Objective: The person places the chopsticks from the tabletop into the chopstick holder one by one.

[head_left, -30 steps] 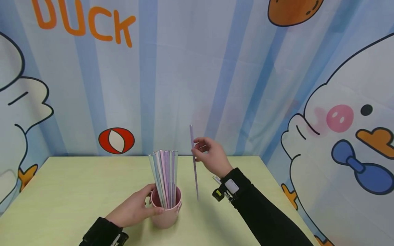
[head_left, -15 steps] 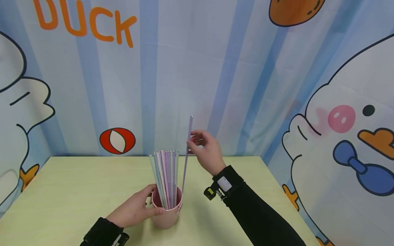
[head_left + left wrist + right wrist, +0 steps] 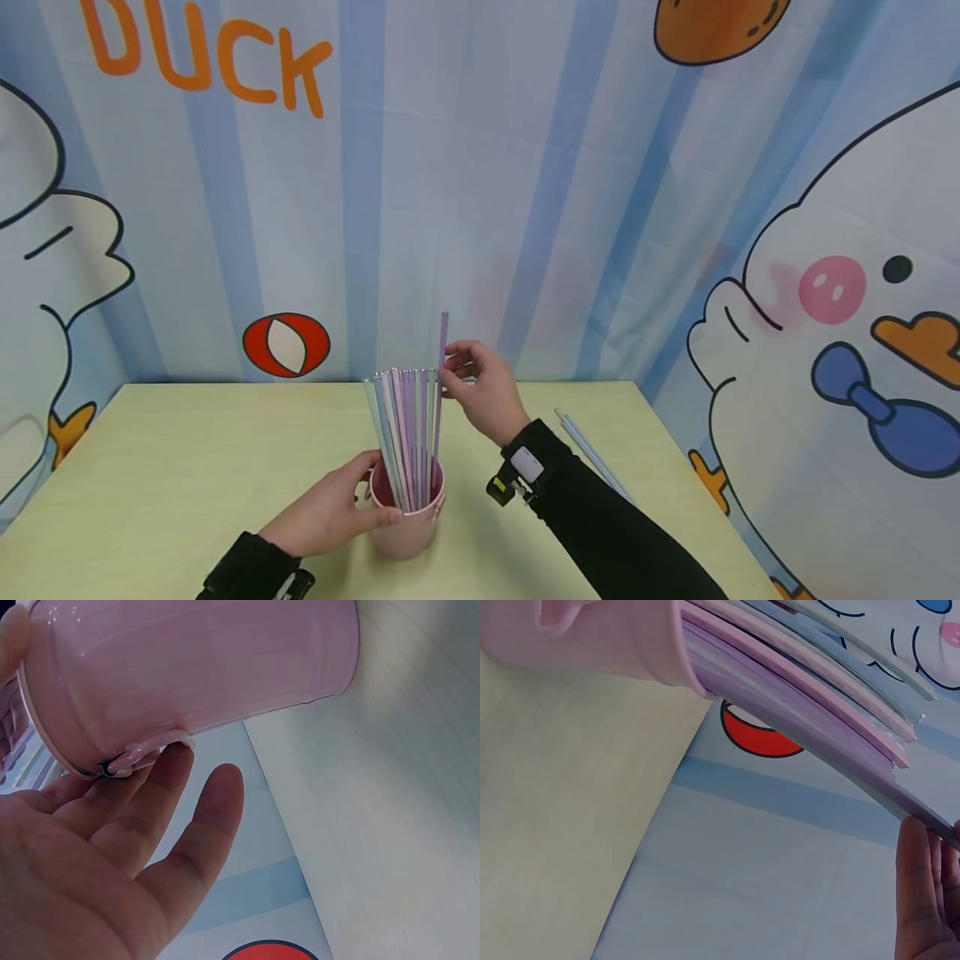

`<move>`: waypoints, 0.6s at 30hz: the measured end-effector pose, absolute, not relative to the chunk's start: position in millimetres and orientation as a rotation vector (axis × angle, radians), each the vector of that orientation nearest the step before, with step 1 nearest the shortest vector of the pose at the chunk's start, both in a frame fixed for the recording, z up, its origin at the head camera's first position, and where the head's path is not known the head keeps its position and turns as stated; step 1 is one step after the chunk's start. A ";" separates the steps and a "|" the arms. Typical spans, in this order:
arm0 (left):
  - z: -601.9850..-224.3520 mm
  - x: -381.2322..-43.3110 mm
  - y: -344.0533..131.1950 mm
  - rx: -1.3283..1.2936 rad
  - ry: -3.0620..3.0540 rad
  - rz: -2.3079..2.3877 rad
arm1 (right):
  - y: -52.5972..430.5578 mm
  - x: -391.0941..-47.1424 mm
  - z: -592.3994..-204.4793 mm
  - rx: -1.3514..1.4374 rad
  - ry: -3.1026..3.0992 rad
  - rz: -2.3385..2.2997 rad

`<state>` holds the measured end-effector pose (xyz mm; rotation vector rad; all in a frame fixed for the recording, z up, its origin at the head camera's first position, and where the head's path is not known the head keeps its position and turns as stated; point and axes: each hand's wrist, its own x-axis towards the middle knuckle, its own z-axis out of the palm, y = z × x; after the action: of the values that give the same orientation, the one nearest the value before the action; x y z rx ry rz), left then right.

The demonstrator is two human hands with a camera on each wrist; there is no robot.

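Observation:
A small pink bucket [image 3: 403, 537] stands upright on the table, holding a bundle of pastel straws [image 3: 401, 442]. My left hand [image 3: 330, 508] grips it from the left, thumb across the front near the rim. In the left wrist view, fingers touch the bucket's side handle [image 3: 154, 748]. To the right, my right hand [image 3: 486, 392] pinches a purple straw [image 3: 443, 333] by its upper part. That straw is nearly upright, its lower end inside the bucket at the right rim, its top above the others. The right wrist view shows fingertips [image 3: 913, 832] against the straw.
A few pale straws [image 3: 592, 454] lie on the table to the right, partly covered by the right sleeve [image 3: 600, 517]. The pale yellow table [image 3: 225, 442] ends at a cartoon-printed curtain [image 3: 465, 167] behind and at the sides.
My right hand has brought the purple straw leftward, first rising and then lowering it into the bucket. Pale straws on the right have come into view. The left hand stays put.

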<state>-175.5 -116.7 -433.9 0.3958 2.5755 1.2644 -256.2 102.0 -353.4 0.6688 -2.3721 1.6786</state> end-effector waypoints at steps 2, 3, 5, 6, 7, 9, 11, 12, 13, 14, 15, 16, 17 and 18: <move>-433.4 -175.0 -116.8 0.400 2.574 1.268 | 101.8 -255.9 -357.9 0.670 -2.390 1.668; -433.0 -174.7 -116.8 0.401 2.572 1.269 | 101.9 -255.1 -359.7 0.671 -2.401 1.658; -432.0 -173.9 -116.7 0.402 2.570 1.270 | 102.4 -253.5 -363.4 0.671 -2.428 1.642; -431.5 -173.4 -116.6 0.402 2.569 1.270 | 102.7 -252.9 -365.6 0.672 -2.439 1.638; -431.1 -173.0 -116.6 0.403 2.569 1.270 | 103.1 -251.8 -367.3 0.669 -2.456 1.632; -430.4 -172.4 -116.5 0.405 2.566 1.272 | 103.2 -250.8 -371.6 0.654 -2.495 1.623; -430.5 -172.1 -116.6 0.407 2.566 1.274 | 103.6 -250.9 -376.9 0.647 -2.519 1.620; -430.7 -172.1 -116.7 0.409 2.566 1.276 | 103.8 -251.1 -379.5 0.645 -2.530 1.616; -431.0 -172.1 -116.9 0.415 2.567 1.276 | 104.0 -250.7 -381.7 0.640 -2.542 1.612; -431.2 -172.1 -117.1 0.422 2.567 1.278 | 104.2 -250.1 -383.4 0.637 -2.552 1.610; -431.4 -172.1 -117.2 0.427 2.567 1.279 | 104.7 -249.4 -385.4 0.632 -2.561 1.605; -431.6 -172.0 -117.4 0.432 2.568 1.281 | 105.2 -248.5 -386.9 0.630 -2.570 1.600; -431.8 -172.1 -117.5 0.436 2.567 1.283 | 105.6 -247.5 -388.2 0.627 -2.581 1.595; -431.9 -172.1 -117.5 0.436 2.566 1.286 | 105.9 -246.5 -389.7 0.623 -2.594 1.587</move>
<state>-172.1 -117.5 -431.9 0.4360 2.5661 1.2855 -246.5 105.9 -389.7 0.6226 -2.5944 1.5871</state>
